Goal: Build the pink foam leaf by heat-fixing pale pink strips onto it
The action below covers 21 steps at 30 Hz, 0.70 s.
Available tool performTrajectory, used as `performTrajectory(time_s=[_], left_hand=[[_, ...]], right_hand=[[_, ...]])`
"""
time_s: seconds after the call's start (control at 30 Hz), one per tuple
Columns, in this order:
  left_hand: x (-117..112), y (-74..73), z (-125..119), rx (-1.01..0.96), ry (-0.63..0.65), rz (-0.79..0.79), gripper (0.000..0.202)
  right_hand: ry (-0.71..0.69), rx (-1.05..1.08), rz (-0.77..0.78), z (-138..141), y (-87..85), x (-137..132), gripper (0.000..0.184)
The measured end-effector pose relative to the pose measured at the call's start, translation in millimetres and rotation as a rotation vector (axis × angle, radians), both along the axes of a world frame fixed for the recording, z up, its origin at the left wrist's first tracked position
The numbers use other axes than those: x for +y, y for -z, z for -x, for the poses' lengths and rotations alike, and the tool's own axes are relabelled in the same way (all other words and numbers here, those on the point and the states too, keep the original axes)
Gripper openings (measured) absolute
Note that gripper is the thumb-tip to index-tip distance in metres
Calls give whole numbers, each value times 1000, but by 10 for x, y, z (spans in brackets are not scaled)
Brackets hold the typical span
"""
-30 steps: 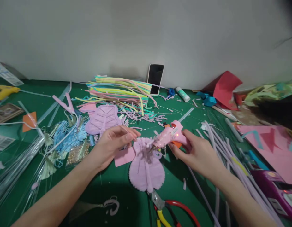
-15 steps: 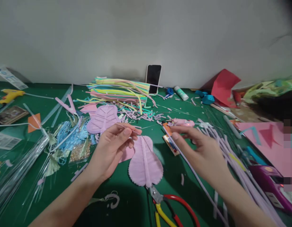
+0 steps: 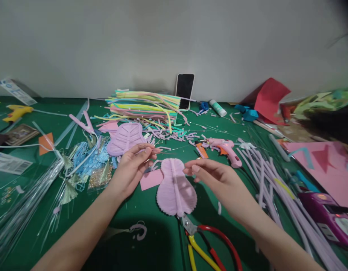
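My left hand [image 3: 138, 158] pinches a thin wire [image 3: 166, 152] whose end points right from the fingertips. Close to the upper right edge of a lilac fuzzy hourglass-shaped piece [image 3: 176, 188] is my right hand [image 3: 211, 175], fingers loosely stretched and nothing visible in them. That piece lies flat, a ridge down its middle. Behind my left hand rests a second lilac fuzzy shape [image 3: 124, 137] with vein-like ridges. Pliers [image 3: 190, 227] with red and yellow handles touch or nearly touch the lower end of the hourglass piece.
A pink glue gun [image 3: 226, 148] lies beyond my right hand, with lilac pipe cleaners [image 3: 275, 192] to its right. Coloured pipe cleaners [image 3: 145, 107] are heaped at the back beside a phone [image 3: 185, 90]. Blue tassels [image 3: 87, 158] lie left, a purple device [image 3: 326, 218] far right.
My right hand has moved left and slightly down toward the hourglass piece. The long lilac strip beneath it no longer shows there, and the glue gun is more exposed. My left hand keeps its pinch.
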<state>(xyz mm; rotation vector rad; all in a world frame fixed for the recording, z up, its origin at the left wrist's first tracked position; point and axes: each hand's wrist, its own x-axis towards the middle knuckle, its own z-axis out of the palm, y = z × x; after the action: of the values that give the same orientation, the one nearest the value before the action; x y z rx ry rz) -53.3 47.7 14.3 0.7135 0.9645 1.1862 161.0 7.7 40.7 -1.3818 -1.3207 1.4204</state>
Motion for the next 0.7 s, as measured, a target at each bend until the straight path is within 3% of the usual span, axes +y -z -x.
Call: performTrajectory(time_s=[0.17,0.43,0.7], left_hand=[[58,117,70,12,-17,83,20],[-90,4,-77,-112,99,138,14],[-110,-6,-94,-152,114,142,13]], right_hand=[[9,-42,13,-70,144,5,31],[-82,34,66,61,82,25,30],[-131,303,159,152,96,75,37]])
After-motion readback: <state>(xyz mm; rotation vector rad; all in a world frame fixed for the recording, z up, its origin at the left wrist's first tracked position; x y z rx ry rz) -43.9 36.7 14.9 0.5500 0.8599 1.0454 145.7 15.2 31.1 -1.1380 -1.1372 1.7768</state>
